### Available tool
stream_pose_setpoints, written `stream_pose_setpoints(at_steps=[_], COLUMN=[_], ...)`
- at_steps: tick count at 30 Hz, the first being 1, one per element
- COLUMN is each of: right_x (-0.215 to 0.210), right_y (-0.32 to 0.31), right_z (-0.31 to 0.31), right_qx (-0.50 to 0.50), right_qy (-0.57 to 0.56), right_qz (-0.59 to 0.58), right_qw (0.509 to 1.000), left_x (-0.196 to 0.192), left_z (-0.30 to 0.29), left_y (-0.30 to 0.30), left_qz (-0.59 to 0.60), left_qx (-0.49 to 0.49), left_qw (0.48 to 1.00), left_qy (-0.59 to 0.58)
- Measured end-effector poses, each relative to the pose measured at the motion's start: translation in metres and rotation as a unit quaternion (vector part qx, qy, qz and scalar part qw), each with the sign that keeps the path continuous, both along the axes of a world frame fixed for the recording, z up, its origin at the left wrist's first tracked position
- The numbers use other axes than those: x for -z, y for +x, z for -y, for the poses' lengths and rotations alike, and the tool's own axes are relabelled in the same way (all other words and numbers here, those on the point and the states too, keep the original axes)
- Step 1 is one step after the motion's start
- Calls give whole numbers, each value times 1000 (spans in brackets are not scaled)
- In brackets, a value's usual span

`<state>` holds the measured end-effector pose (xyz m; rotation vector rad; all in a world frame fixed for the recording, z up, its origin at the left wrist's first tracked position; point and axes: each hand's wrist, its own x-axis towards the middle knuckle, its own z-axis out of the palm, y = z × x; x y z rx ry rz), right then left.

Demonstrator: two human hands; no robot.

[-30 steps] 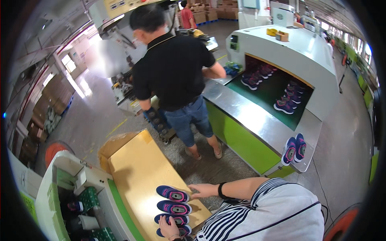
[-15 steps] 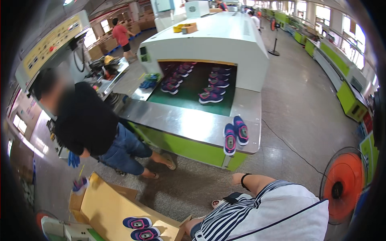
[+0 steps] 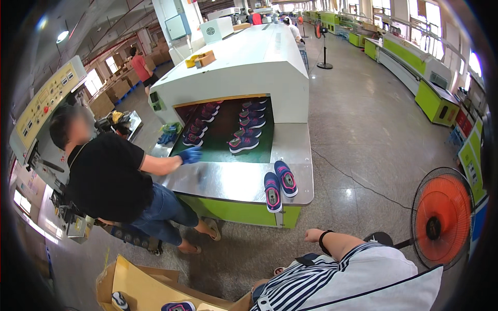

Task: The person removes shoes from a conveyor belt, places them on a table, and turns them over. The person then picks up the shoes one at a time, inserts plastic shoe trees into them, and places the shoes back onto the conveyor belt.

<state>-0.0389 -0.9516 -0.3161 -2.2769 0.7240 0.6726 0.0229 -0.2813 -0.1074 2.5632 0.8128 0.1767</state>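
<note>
My right hand [image 3: 313, 236], with a black band at the wrist, hangs beside my striped sleeve, its fingers curled. Nothing shows in it, and it touches nothing. My left hand is out of the picture. Beyond the right hand, a pair of navy and pink sneakers [image 3: 280, 185] rests on the metal ledge [image 3: 223, 179] of a white tunnel machine [image 3: 233, 78]. More such sneakers [image 3: 244, 144] stand in two rows on the green belt [image 3: 215, 154] inside its mouth. A co-worker in a black shirt [image 3: 106, 181] reaches a blue-gloved hand [image 3: 190, 155] over the belt's near end.
An open cardboard box [image 3: 140, 282] with a few sneakers lies at the lower left. An orange floor fan [image 3: 441, 217] stands close on my right, its cable running over the floor. A control panel [image 3: 46, 101] rises behind the co-worker. Green machines [image 3: 436, 103] line the far right.
The co-worker has stretched a gloved arm out to the belt. A blurred shoe by the box's left edge is gone from there; a shoe now lies inside the box. My view has shifted.
</note>
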Motion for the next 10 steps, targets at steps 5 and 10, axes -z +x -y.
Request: stream_pose_setpoints(at_steps=[5, 10], right_x=[-12, -11], right_y=[-8, -20], right_z=[9, 11], right_qx=[10, 12], right_qy=[51, -13], right_qz=[-20, -31], right_qw=[998, 999], left_x=[17, 9], left_z=[-12, -7], left_y=[-1, -7], left_qz=[47, 10], left_qx=[0, 21], left_qw=[999, 998], left_qy=[-21, 63])
